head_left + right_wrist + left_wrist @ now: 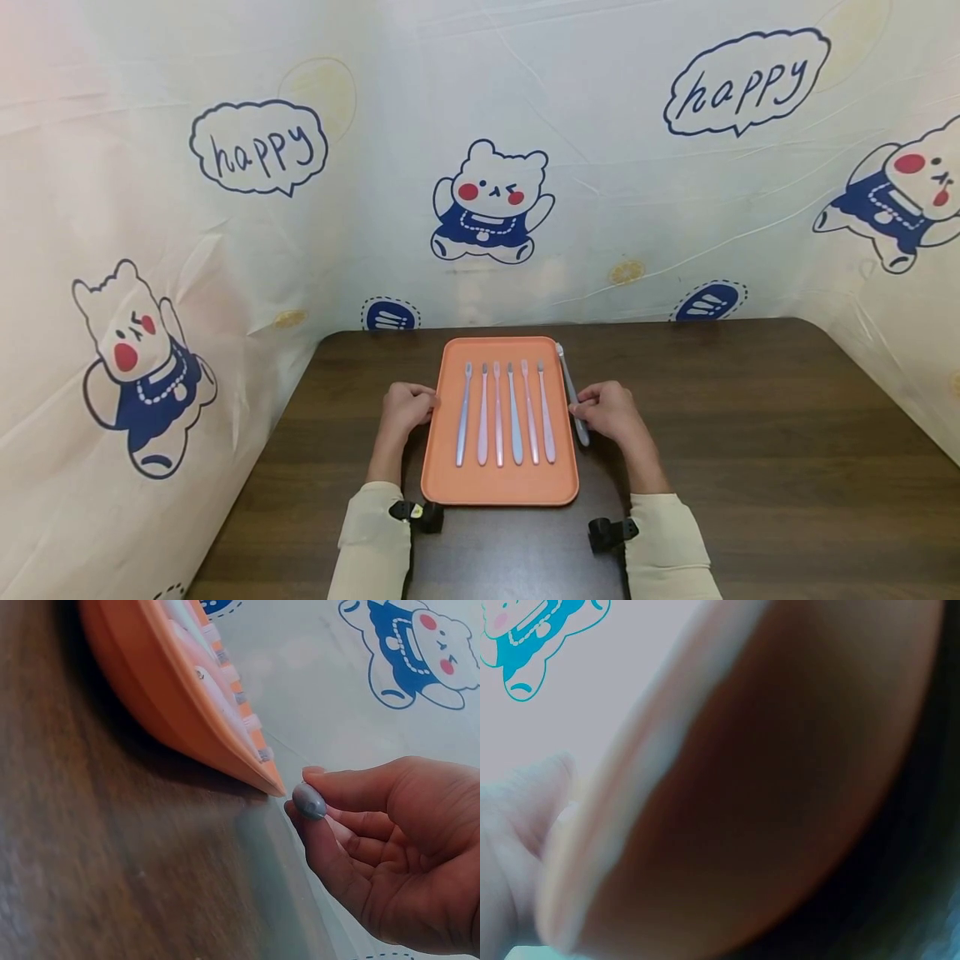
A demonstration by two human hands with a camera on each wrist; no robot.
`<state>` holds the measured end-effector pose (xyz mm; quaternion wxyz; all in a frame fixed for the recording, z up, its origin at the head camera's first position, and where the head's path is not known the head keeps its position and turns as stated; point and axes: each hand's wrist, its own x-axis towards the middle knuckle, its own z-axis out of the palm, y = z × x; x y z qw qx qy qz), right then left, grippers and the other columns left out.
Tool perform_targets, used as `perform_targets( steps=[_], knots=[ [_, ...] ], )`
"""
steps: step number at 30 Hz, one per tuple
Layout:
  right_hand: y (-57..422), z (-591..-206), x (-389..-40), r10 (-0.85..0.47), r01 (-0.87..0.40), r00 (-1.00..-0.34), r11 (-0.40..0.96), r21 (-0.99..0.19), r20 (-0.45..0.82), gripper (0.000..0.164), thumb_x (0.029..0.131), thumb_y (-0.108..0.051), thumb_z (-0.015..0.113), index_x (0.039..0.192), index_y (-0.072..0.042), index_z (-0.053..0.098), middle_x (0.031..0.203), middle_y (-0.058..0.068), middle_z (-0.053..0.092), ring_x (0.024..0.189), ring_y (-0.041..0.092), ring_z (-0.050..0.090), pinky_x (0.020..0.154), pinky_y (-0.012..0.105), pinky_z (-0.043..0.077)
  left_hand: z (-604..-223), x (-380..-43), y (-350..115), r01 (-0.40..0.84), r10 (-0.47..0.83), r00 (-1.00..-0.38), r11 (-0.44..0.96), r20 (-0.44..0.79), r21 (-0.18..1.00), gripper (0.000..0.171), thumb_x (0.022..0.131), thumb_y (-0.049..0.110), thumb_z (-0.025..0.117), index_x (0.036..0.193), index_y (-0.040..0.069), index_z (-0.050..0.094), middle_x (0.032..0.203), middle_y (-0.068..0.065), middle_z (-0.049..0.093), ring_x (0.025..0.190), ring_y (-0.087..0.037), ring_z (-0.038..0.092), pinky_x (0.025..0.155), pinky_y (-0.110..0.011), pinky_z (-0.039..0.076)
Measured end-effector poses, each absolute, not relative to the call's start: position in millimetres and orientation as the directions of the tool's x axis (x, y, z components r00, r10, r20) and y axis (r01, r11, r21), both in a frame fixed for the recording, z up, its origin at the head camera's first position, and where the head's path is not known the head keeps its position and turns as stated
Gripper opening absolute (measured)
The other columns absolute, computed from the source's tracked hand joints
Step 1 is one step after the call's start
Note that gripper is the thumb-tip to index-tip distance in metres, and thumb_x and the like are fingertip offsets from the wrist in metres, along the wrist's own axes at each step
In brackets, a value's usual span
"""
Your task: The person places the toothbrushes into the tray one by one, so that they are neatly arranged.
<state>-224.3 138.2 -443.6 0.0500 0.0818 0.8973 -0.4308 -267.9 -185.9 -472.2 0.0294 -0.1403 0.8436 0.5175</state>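
An orange tray point(498, 485) lies on the dark wooden table with several toothbrushes side by side on it, such as a blue toothbrush point(462, 417) at the left and a pink-lilac toothbrush point(547, 417) at the right. My left hand point(405, 408) grips the tray's left edge; in the left wrist view the tray point(757, 780) is close and blurred, and hides part of the fingers. Just off the tray's right edge, my right hand point(611, 408) pinches a grey toothbrush point(567, 379) between thumb and fingers. The right wrist view shows the handle end of that toothbrush point(309, 801).
The wooden table point(765, 450) stretches out on both sides of the tray. A pale curtain point(600, 208) printed with bears and the word "happy" stands behind the table and along its sides. Black wrist cameras sit at the sleeves point(375, 525).
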Motion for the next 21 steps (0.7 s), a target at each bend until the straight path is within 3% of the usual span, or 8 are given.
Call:
perform_targets(
  steps=[21],
  knots=[
    [133.9,-444.0,-224.1,0.084,0.192,-0.98,0.605,-0.773,-0.178,0.025,0.089,-0.01,0.074,0.109,0.006,0.072,0.093,0.014,0.076,0.07,0.013,0.066,0.062,0.027,0.056,-472.1,-268.6,-186.2,-0.275,-0.203,-0.957,0.425,-0.206,0.862,0.024,0.087,0.013,0.068,0.104,-0.001,0.077,0.109,-0.02,0.073,0.079,-0.017,0.07,0.073,-0.031,0.063]
  ],
)
